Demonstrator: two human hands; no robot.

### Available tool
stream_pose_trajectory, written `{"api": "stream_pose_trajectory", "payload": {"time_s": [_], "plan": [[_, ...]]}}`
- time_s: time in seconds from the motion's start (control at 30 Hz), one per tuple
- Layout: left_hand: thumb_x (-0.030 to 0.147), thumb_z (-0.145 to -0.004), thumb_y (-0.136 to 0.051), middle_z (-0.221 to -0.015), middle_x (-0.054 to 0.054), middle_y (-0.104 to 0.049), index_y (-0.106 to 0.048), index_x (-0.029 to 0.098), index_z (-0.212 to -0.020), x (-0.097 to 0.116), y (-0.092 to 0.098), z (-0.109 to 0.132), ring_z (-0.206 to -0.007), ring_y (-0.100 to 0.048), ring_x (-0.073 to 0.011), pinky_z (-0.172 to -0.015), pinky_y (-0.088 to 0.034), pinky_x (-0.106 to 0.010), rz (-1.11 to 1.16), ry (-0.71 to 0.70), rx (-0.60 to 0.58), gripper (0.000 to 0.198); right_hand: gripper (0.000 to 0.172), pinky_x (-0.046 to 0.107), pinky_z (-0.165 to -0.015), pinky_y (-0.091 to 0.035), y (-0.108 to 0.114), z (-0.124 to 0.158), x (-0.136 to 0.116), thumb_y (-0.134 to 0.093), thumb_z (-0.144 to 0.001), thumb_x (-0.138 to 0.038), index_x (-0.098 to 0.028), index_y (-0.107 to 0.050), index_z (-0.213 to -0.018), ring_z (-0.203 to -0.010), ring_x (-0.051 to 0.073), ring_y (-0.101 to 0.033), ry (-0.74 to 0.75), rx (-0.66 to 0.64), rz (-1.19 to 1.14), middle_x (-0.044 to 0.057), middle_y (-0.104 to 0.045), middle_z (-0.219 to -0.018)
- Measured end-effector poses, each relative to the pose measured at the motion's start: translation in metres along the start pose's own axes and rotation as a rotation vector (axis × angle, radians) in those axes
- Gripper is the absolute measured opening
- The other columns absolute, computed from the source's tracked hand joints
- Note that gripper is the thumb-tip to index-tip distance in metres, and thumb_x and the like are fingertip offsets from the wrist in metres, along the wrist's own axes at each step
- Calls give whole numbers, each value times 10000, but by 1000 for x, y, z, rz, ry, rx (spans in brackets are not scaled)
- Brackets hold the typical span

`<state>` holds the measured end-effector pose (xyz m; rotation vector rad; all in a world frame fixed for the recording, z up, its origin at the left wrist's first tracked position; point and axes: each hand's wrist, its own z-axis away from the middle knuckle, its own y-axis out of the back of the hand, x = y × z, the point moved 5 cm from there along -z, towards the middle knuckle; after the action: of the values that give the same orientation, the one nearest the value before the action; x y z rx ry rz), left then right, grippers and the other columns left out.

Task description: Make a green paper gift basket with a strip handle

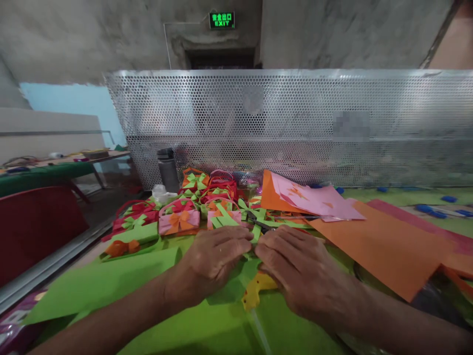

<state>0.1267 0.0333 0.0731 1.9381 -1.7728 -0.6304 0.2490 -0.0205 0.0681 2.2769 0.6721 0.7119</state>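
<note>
Green covering on the tabletop [207, 335] fills the view right below us. Just above it our left hand [212, 259] and right hand [299, 273] meet knuckle to knuckle. Both are curled, with their fingertips closed on one small green paper piece [255, 235], which sits between them, low over the table. We judge the two-sided pinch steadies something that small.

At six o'clock of that pinch a yellow cut-out [254, 292] lies half under the right hand. At nine o'clock a loose green sheet [99, 283] lies flat, and at three o'clock an orange sheet [384, 246] does too. Both are off to the sides, so the middle is left free for the hands.

At twelve o'clock, just beyond the fingertips, we spot scissors [263, 225] within easy reach. A pink sheet [318, 199] lies at one o'clock. Paper gift boxes [179, 222] with bows cluster at eleven o'clock, away from the hands. A grey bottle [168, 170] stands behind them. Farther off are a perforated metal screen [295, 123] and, high up, a lit exit sign [221, 20].
</note>
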Motion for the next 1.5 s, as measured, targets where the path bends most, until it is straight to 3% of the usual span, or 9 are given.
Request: {"api": "stream_pose_trajectory", "payload": {"time_s": [0.2,0.37,0.47,0.67,0.8,1.03,1.3,1.5], "plan": [[123,-871,-446,-950,-114,-689,-579,127,-959,1,-3,3,-955,-624,-147,-808,-536,-261,12,-10,-6,160,230,367,-658,-478,7,-2,-5,-382,-817,-25,-68,-608,-809,-731,210,-591,76,146,78,101,-638,-734],[154,-882,-421,-975,-112,-670,-590,106,-970,9,1,3,-924,-609,-195,-758,-533,-327,-270,-103,-118,196,261,385,-627,-483,8,-2,-8,-349,-805,-18,-65,-606,-788,-728,229,-594,94,145,127,116,-634,-704],[178,-843,-497,-887,-61,-678,-613,153,-883,13,8,-1,-830,-586,-213,-651,-497,-336,-366,-83,-81,125,263,384,-629,-483,9,-3,-8,-346,-802,-13,-73,-600,-778,-710,218,-589,88,144,104,108,-630,-691],[101,-795,-514,-792,-35,-662,-598,157,-829,14,8,-7,-719,-528,-173,-657,-415,-343,-152,-63,-60,106,251,382,-680,-472,9,-2,-9,-343,-819,-18,-80,-586,-817,-741,204,-574,67,136,44,103,-631,-728],[56,-780,-501,-774,-40,-656,-588,144,-805,11,5,-9,-718,-530,-170,-650,-420,-332,-59,-1,-64,127,197,342,-695,-459,4,1,-3,-398,-809,-15,-111,-568,-838,-741,170,-559,-32,161,-92,63,-624,-756],[48,-770,-515,-826,-60,-671,-575,130,-876,16,6,-8,-732,-557,-170,-684,-438,-341,-53,-59,-73,147,220,375,-701,-436,1,4,-2,-388,-759,4,-110,-566,-819,-740,189,-537,-56,112,-141,80,-616,-766],[54,-768,-484,-761,-38,-677,-580,152,-826,16,7,-12,-713,-584,-152,-686,-458,-313,-10,6,-38,149,163,351,-693,-429,-2,2,1,-447,-759,-9,-117,-560,-808,-713,170,-529,-131,142,-258,64,-612,-758],[43,-772,-482,-775,-40,-687,-569,156,-837,16,8,-15,-707,-618,-142,-714,-467,-315,3,-31,-60,157,192,394,-778,-416,-3,3,-1,-420,-759,-18,-112,-563,-846,-751,177,-543,-111,119,-206,67,-617,-789]]}}
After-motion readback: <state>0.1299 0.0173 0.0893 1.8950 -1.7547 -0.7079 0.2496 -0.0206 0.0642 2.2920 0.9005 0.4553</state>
